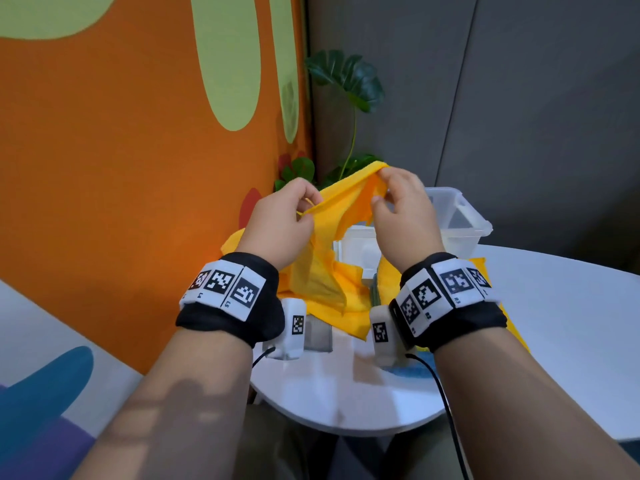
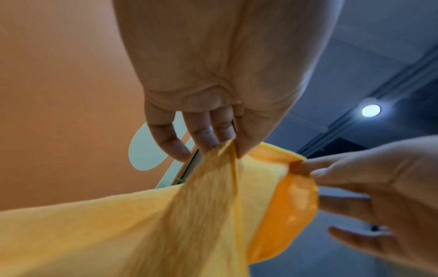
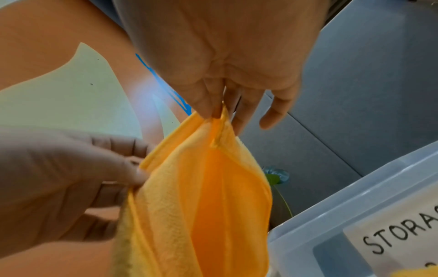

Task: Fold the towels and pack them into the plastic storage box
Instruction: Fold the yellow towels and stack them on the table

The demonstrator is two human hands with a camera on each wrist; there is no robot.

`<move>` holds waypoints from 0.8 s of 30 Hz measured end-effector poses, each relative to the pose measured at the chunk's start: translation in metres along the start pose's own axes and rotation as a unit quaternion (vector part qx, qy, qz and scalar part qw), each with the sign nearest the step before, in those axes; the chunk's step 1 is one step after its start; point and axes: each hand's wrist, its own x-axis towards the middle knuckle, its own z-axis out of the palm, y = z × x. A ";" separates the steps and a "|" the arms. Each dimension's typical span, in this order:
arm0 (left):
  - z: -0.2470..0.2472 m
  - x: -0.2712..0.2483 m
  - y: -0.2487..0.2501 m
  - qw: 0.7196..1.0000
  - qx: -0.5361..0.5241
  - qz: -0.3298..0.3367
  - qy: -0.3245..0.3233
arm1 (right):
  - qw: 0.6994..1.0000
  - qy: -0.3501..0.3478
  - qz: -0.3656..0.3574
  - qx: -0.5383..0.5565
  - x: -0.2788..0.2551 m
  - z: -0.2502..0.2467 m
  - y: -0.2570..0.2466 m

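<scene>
A yellow towel [image 1: 341, 216] hangs in the air above the white table [image 1: 554, 313], held along its top edge by both hands. My left hand [image 1: 282, 216] pinches the edge between thumb and fingers, seen close in the left wrist view on the towel [image 2: 166, 215]. My right hand [image 1: 398, 202] pinches a corner of the towel [image 3: 208, 187] a little higher. The clear plastic storage box [image 1: 460, 216] stands just behind the hands; its label shows on the box [image 3: 343, 224] in the right wrist view. More yellow cloth [image 1: 349, 303] lies on the table below.
An orange wall [image 1: 138, 168] with green shapes stands close on the left. A leafy plant [image 1: 349, 81] rises behind the box in the grey corner. A blue cloth [image 1: 412, 368] peeks out on the table under my right wrist. Table edge curves near my body.
</scene>
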 end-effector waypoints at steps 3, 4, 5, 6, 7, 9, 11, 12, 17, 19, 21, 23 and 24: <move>-0.004 -0.002 -0.013 0.997 0.067 -0.043 0.004 | 0.999 0.049 0.017 0.005 0.004 -0.008 0.000; -0.007 -0.003 -0.017 0.995 0.076 -0.057 0.009 | 0.997 0.069 0.026 0.003 0.004 -0.011 0.001; -0.011 -0.002 -0.020 0.994 0.081 -0.070 0.015 | 0.995 0.089 0.035 0.002 0.005 -0.014 0.003; -0.016 -0.002 -0.022 0.993 0.083 -0.079 0.023 | 0.993 0.107 0.046 0.003 0.006 -0.017 0.004; -0.020 -0.001 -0.024 0.992 0.085 -0.088 0.033 | 0.991 0.122 0.060 0.004 0.007 -0.020 0.006; -0.029 0.000 -0.027 0.989 0.087 -0.101 0.060 | 0.986 0.147 0.080 0.007 0.007 -0.024 0.007; -0.035 0.001 -0.031 0.986 0.084 -0.114 0.087 | 0.983 0.166 0.080 0.004 0.007 -0.025 0.004; -0.038 0.001 -0.032 0.985 0.084 -0.118 0.097 | 0.982 0.175 0.077 0.004 0.008 -0.025 0.002; -0.045 0.001 -0.026 0.981 0.068 -0.123 0.135 | 0.977 0.209 0.046 0.014 0.007 -0.025 -0.006; -0.047 0.001 -0.021 0.980 0.053 -0.136 0.134 | 0.981 0.186 0.045 -0.002 0.008 -0.024 -0.007; -0.046 0.001 -0.016 0.982 0.034 -0.150 0.107 | 0.987 0.143 0.058 -0.031 0.008 -0.022 -0.006; -0.041 0.000 -0.009 0.983 0.001 -0.165 0.076 | 0.991 0.093 0.077 -0.059 0.006 -0.020 -0.004; -0.037 -0.001 -0.007 0.983 -0.017 -0.174 0.061 | 0.992 0.066 0.086 -0.070 0.005 -0.018 -0.003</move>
